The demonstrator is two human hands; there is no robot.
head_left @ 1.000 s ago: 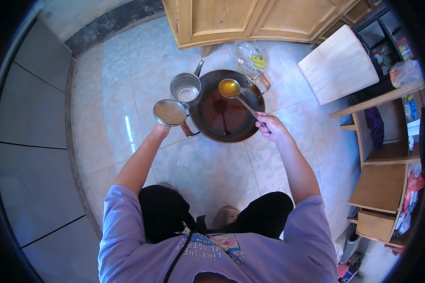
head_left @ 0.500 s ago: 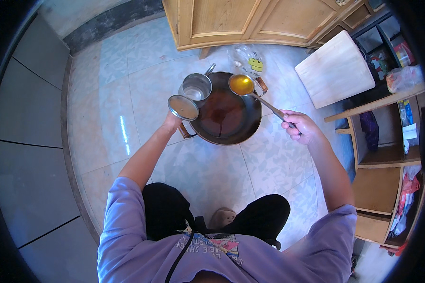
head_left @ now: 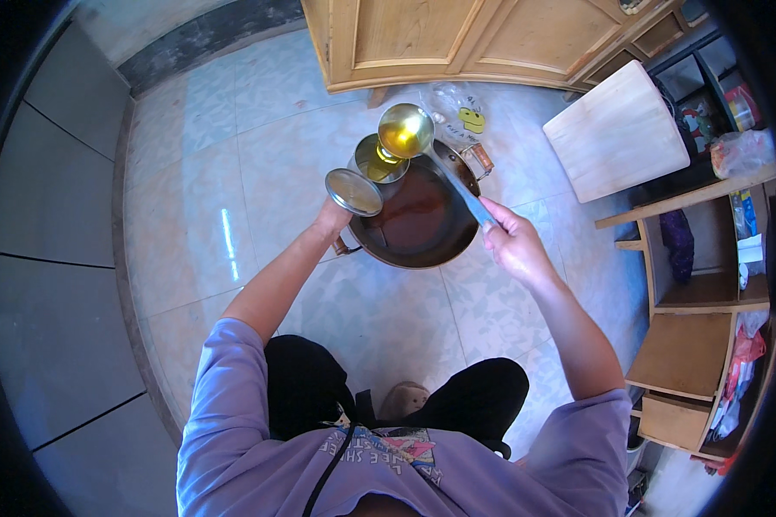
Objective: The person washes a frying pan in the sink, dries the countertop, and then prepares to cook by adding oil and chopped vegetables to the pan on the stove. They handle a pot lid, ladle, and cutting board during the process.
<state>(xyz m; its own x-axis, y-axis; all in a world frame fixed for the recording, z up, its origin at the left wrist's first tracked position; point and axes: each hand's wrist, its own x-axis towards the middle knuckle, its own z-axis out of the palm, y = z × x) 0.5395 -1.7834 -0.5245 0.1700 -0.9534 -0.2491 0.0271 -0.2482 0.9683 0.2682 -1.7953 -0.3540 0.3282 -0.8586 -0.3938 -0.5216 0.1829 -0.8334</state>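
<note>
My right hand (head_left: 513, 237) grips the handle of a metal ladle (head_left: 448, 177). The ladle's bowl, holding yellow oil (head_left: 403, 136), is tilted over a steel pot (head_left: 394, 172), and oil runs from its edge into the pot. My left hand (head_left: 329, 217) is closed at the pot's near-left side, mostly hidden behind its round raised lid (head_left: 353, 191); what I take to be the pot's handle is out of sight there. Below the pot, a wide dark wok (head_left: 422, 233) with wooden side handles stands on the floor, with a reddish-brown film of liquid at its bottom.
A clear plastic bag (head_left: 453, 112) with a yellow print lies behind the wok. Beyond it stands a wooden cabinet (head_left: 405, 39). To the right are a pale board (head_left: 616, 129) and an open wooden shelf unit (head_left: 685, 345) holding bags. Grey panels (head_left: 52, 233) line the left side.
The ladle has swung left from over the wok's right rim to above the pot and tipped, so oil now pours. The pot and lid have shifted slightly right.
</note>
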